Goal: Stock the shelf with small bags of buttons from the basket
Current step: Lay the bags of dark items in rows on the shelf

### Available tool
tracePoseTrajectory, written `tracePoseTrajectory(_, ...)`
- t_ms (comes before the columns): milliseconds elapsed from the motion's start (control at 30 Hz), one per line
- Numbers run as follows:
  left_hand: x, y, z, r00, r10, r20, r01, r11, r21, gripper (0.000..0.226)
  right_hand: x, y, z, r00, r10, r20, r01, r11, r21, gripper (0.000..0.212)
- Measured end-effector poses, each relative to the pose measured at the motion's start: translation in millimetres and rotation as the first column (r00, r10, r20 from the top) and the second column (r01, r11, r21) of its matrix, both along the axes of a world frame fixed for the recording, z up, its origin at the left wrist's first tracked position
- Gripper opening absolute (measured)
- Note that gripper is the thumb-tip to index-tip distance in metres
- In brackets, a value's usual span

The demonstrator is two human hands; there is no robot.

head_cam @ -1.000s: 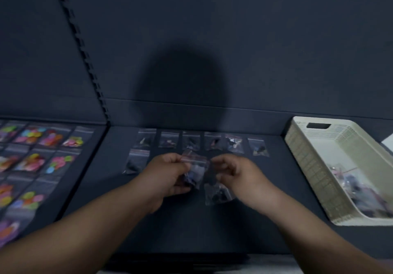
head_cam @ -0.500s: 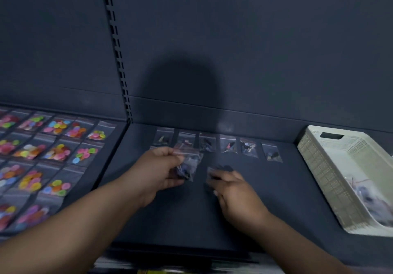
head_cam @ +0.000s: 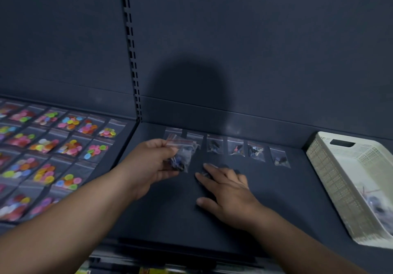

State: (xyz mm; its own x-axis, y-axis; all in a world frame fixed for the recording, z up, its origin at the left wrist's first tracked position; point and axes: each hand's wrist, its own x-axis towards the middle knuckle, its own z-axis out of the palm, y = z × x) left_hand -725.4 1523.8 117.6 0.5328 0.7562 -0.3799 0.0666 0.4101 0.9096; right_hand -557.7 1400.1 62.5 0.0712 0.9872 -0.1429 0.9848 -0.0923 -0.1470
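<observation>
My left hand (head_cam: 148,163) has its fingers curled round a small bunch of bags (head_cam: 180,156), thumb pinching them near the red zip strips, clear of the shelf (head_cam: 170,214). My right hand (head_cam: 229,190) lies flat on the shelf with its fingers (head_cam: 214,169) straight and spread. Something dark sits right under their tips; I take it for a bag being pressed down, but it is too dim to be sure.

What matters for the next move is that the bunch hangs just to the left of my right fingertips and a little beyond them, close but not touching. The bags in it hang with their long axis running away from me, zip end farthest, the same way as the back row (head_cam: 235,147) that lies beyond my fingertips.

I judge the second row is only starting. Bare shelf runs out to the right of my right fingers toward the basket (head_cam: 319,167), which is well apart from them. So the right hand is the nearer one to place with. It should reach left for one bag and keep that bag's long axis pointing away.
</observation>
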Motion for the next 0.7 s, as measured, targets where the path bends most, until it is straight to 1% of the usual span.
tracePoseTrajectory(100,-4,5,1,0.999,0.021,0.025,-0.021,1.0,0.0,0.008,-5,7,-2,0.999,0.023,-0.03,-0.022,0.999,0.032,0.076)
tracePoseTrajectory(200,-9,12,3,0.997,0.058,0.046,-0.058,0.998,-0.012,0.007,-6,6,0,0.998,0.003,-0.068,0.003,0.996,0.085,0.075)
tracePoseTrajectory(267,-12,18,4,0.993,0.1,0.055,-0.099,0.995,-0.022,0.008,-6,2,1,0.999,0.016,-0.047,-0.012,0.996,0.09,0.077)
tracePoseTrajectory(433,-16,26,5,0.982,0.176,0.067,-0.172,0.983,-0.059,0.011,-11,6,-1,0.998,0.059,0.003,-0.059,0.998,0.007,0.097)
tracePoseTrajectory(567,-15,27,4,0.981,0.183,0.057,-0.178,0.98,-0.088,0.009,-11,28,-4,0.996,0.074,0.039,-0.073,0.997,-0.031,0.094)
tracePoseTrajectory(700,-12,29,3,0.983,0.18,0.043,-0.175,0.98,-0.09,0.009,-15,45,-8,0.996,0.072,0.048,-0.07,0.997,-0.038,0.097)
